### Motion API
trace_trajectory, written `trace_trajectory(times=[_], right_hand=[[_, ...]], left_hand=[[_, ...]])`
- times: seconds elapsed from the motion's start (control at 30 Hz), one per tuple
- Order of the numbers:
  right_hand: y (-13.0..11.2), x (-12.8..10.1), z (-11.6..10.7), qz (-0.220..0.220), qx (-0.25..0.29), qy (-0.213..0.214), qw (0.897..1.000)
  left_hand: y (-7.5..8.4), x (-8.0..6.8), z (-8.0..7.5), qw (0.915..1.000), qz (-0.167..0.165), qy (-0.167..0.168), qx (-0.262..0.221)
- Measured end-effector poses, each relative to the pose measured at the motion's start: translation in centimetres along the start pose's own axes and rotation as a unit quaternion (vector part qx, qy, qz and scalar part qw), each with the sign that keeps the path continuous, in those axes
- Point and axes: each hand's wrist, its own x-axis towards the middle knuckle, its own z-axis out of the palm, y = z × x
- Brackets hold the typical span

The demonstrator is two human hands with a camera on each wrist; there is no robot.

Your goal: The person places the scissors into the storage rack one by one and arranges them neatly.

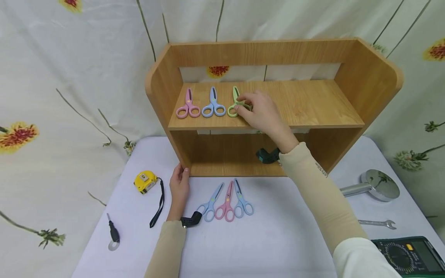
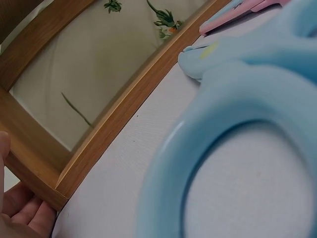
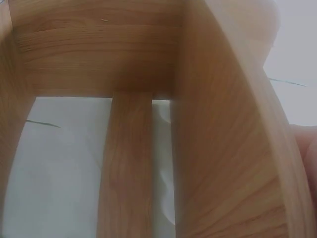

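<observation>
On the upper board of a wooden shelf (image 1: pixel 313 106), my right hand (image 1: pixel 263 112) pinches a pair of green scissors (image 1: pixel 235 94) by the handle loops, blades toward the back. Its fingers hide part of the right loop. To the left lie blue scissors (image 1: pixel 213 103) and pink scissors (image 1: pixel 188 104), side by side and pointing the same way. My left hand (image 1: pixel 179 191) grips the shelf's lower left front corner; in the left wrist view its fingers (image 2: pixel 37 215) wrap that wooden edge. The right wrist view shows the shelf's boards, with only a bit of hand at the edge.
In front of the shelf, pink scissors (image 1: pixel 228 200) lie between two light blue pairs. A yellow tape measure (image 1: pixel 145 181) and a small screwdriver (image 1: pixel 114 231) are at the left. At the right are a round-headed metal object (image 1: pixel 382 186), a wrench (image 1: pixel 377 222) and a multimeter (image 1: pixel 403 253).
</observation>
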Motion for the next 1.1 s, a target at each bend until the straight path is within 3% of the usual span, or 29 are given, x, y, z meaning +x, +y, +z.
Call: trace_trajectory(times=[0.07, 0.13, 0.2, 0.3, 0.37, 0.43, 0.53, 0.63, 0.83, 0.93, 1.1], right_hand=[[0.1, -0.3, 0.1, -0.017, 0.019, 0.028, 0.999], [0.4, -0.8, 0.6, -0.065, 0.052, 0.079, 0.993], [0.8, -1.7, 1.1, -0.133, 0.086, 0.135, 0.978], [1.4, -3.7, 2.0, -0.232, 0.121, 0.194, 0.946], [2.0, -5.7, 2.5, -0.267, 0.135, 0.209, 0.931], [2.6, -8.0, 3.0, -0.277, 0.15, 0.211, 0.925], [3.6, -11.5, 3.9, -0.252, 0.17, 0.193, 0.933], [4.6, -14.3, 5.4, -0.19, 0.187, 0.154, 0.951], [5.8, -17.0, 7.9, -0.074, 0.179, 0.051, 0.98], [6.2, -17.3, 8.5, -0.05, 0.165, -0.017, 0.985], [6.8, -17.7, 9.5, -0.02, 0.157, -0.113, 0.981]], left_hand=[[0.1, 0.0, -0.1, 1.0, -0.003, -0.001, 0.001], [0.0, -0.1, -0.1, 1.0, -0.006, -0.001, 0.002], [0.0, -0.2, -0.1, 1.0, -0.005, -0.001, 0.002], [-0.1, -0.2, -0.1, 1.0, -0.001, 0.001, 0.005], [-0.2, -0.1, -0.1, 1.0, 0.002, 0.002, 0.002], [-0.2, -0.1, 0.0, 1.0, 0.003, 0.002, -0.001], [-0.1, 0.0, 0.1, 1.0, 0.004, 0.001, -0.004], [-0.1, 0.1, 0.1, 1.0, 0.005, 0.003, -0.002], [0.0, 0.2, 0.0, 0.9999, 0.008, 0.01, 0.0], [0.0, 0.2, 0.0, 0.9999, 0.01, 0.009, -0.006], [-0.2, 0.2, 0.1, 1.0, 0.006, 0.007, -0.001]])
